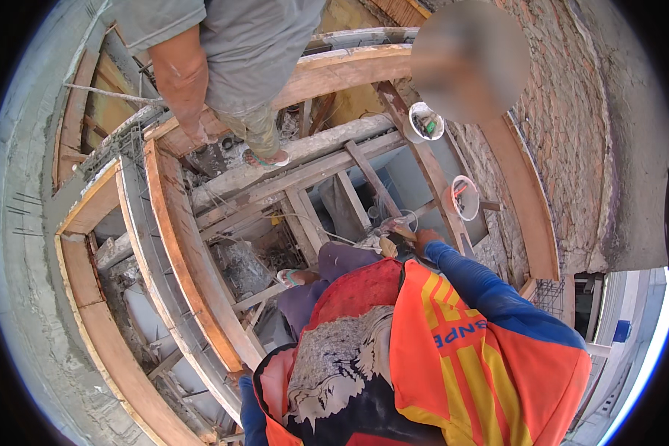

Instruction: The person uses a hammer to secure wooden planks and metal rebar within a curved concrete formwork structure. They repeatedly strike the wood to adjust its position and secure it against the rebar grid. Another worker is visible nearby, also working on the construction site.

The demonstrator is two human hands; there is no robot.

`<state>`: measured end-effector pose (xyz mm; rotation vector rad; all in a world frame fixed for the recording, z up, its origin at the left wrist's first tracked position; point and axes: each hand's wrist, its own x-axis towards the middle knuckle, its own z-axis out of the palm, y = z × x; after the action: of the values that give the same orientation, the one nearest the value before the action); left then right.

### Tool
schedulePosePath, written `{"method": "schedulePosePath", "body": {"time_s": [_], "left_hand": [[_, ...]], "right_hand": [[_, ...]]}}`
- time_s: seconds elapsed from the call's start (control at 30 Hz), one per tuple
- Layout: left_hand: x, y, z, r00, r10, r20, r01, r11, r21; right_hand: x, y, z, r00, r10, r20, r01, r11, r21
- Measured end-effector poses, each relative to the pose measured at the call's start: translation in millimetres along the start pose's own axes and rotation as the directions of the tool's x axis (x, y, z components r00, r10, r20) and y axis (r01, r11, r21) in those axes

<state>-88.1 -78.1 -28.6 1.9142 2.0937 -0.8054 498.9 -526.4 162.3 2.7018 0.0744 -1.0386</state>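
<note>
My right hand [427,239], at the end of a blue sleeve, is closed beside a tan, mortar-smeared piece [401,229] among the timbers. What its fingers hold is too small to make out. At the lower left my left hand [239,372] lies at the edge of a curved wooden formwork board [201,297]; its fingers are mostly hidden by my sleeve. My orange vest [453,334] fills the lower middle, and one sandalled foot [297,277] stands among the timbers.
A co-worker in a grey shirt [253,59] stands on a beam ahead. A white bucket [426,123] and a pinkish-rimmed bucket [464,198] are at the right along a plank. Gaps open between timbers [353,201]. Rebar [26,212] sticks out at left; a brick wall [565,134] rises at right.
</note>
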Motion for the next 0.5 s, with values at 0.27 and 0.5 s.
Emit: {"method": "schedulePosePath", "body": {"time_s": [0.27, 0.5], "left_hand": [[22, 49, -52, 0.868, 0.441, 0.227, -0.46, 0.887, 0.037], [64, 127, -99, 0.746, 0.585, 0.319, -0.641, 0.76, 0.104]], "right_hand": [[-9, 127, 161, 0.927, 0.369, 0.06, -0.37, 0.881, 0.295], [-44, 135, 233, 0.818, 0.565, 0.107, -0.546, 0.705, 0.453]]}}
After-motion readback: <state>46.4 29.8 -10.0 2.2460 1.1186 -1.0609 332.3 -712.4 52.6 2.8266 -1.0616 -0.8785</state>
